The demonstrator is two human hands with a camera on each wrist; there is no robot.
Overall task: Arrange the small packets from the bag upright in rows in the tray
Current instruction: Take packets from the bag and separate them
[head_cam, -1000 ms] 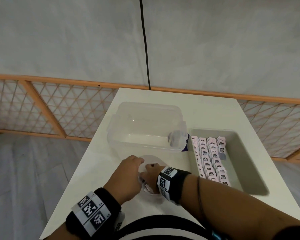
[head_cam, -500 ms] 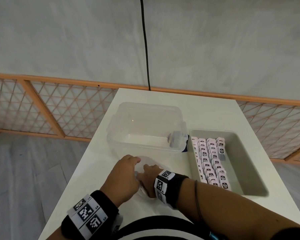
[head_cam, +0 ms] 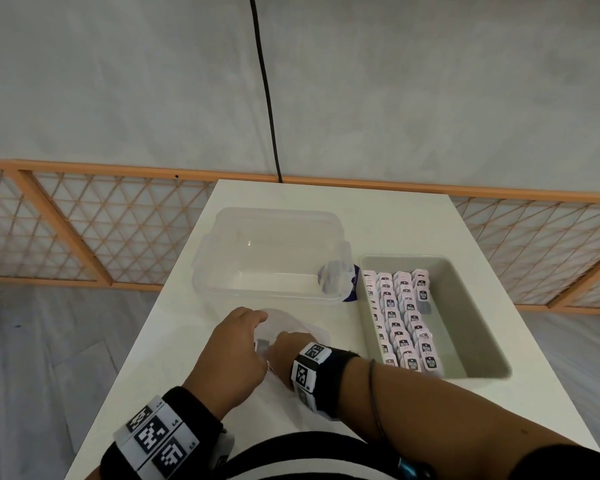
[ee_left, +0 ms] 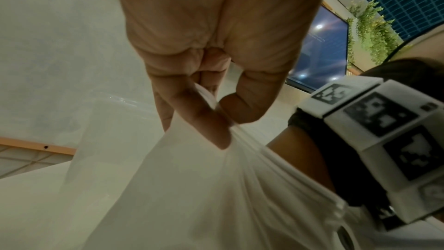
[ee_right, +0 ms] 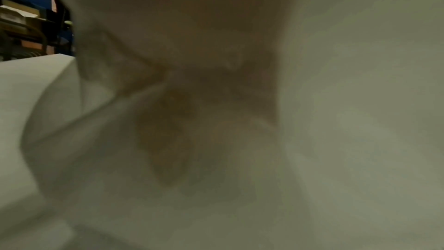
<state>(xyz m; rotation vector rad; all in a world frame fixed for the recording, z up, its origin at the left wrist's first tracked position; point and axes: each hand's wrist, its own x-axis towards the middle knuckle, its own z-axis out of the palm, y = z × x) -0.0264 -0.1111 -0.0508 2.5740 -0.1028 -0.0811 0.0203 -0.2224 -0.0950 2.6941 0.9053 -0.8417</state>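
From the head cam, my left hand [head_cam: 234, 351] and right hand [head_cam: 286, 348] are both at the clear plastic bag [head_cam: 291, 325], which lies on the white table [head_cam: 395, 220] just on my side of the clear tub [head_cam: 271, 258]. To the right of that tub sits the grey tray [head_cam: 471, 313], with the pink packets [head_cam: 400, 320] standing in rows along its left half; each has a dark label but the print is too small for me to read. Both wristbands have black-and-white square marker codes. Left wrist cam: my thumb and fingers [ee_left: 204, 121] are pinching a bunched fold of the bag's film, and the tub's edge is behind it. Right wrist cam: basically all blurry film pressed up to the lens, my right hand is inside the bag and honestly can't tell if it's got hold of anything.
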